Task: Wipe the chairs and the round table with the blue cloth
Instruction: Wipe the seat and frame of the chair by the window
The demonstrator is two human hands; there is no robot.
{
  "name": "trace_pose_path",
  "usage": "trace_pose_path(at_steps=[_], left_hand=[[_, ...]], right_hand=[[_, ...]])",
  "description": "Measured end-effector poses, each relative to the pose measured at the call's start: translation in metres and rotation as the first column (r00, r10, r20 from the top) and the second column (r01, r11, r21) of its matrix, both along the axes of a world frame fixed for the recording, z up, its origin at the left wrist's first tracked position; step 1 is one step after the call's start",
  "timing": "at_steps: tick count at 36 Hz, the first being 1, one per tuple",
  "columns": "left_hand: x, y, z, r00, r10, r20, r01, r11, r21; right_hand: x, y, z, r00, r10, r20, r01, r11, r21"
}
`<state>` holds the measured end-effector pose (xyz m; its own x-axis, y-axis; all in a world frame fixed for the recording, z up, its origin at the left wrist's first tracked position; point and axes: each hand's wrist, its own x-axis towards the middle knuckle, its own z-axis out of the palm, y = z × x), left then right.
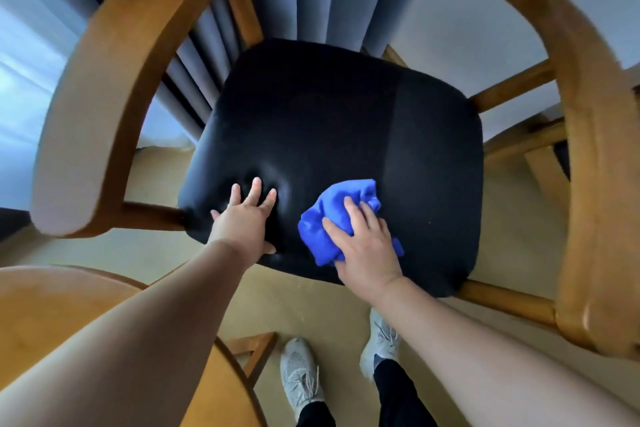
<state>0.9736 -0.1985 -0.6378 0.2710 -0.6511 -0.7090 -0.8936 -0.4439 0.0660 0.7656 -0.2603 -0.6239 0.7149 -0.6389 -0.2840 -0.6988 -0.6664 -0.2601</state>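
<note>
The blue cloth (334,218) sits bunched under your right hand (363,246), its grip closed on it; unwiped seat (329,114) stretches ahead, your left hand (247,215) pressing flat, fingers spread.

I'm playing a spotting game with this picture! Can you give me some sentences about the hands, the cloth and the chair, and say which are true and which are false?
1. The right hand presses the blue cloth on the black seat cushion. True.
2. The left hand holds a second cloth. False: it is bare, its fingers spread flat on the cushion.
3. The cloth lies on the round table. False: it is on the chair seat; the table is at the lower left.
4. The chair has curved wooden armrests. True.
5. The person wears grey sneakers. True.
6. The cloth is folded neatly. False: it is bunched up.
</note>
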Motion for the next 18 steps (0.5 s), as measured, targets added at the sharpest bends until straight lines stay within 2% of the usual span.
trace_pose_path(at_steps=[6, 10, 13, 15, 18], left_hand=[[-0.002, 0.002, 0.005, 1.000, -0.003, 0.019, 0.003, 1.000, -0.023], [-0.008, 0.006, 0.013, 0.999, 0.000, 0.049, 0.003, 0.998, -0.057], [-0.009, 0.002, 0.021, 0.992, -0.081, 0.099, 0.101, 0.971, -0.215], [-0.015, -0.007, 0.023, 0.980, -0.160, 0.116, 0.188, 0.934, -0.305], [-0.029, -0.028, 0.022, 0.985, -0.151, 0.082, 0.169, 0.937, -0.305]], right_hand=[[-0.025, 0.025, 0.009, 0.997, 0.065, 0.044, -0.068, 0.995, 0.067], [-0.041, 0.012, 0.023, 0.986, 0.061, 0.153, -0.074, 0.994, 0.079], [-0.043, -0.019, 0.035, 0.977, -0.016, 0.211, 0.007, 0.999, 0.044], [-0.040, -0.050, 0.041, 0.966, -0.120, 0.230, 0.118, 0.993, 0.021], [-0.027, -0.105, 0.045, 0.935, -0.275, 0.224, 0.284, 0.959, -0.009]])
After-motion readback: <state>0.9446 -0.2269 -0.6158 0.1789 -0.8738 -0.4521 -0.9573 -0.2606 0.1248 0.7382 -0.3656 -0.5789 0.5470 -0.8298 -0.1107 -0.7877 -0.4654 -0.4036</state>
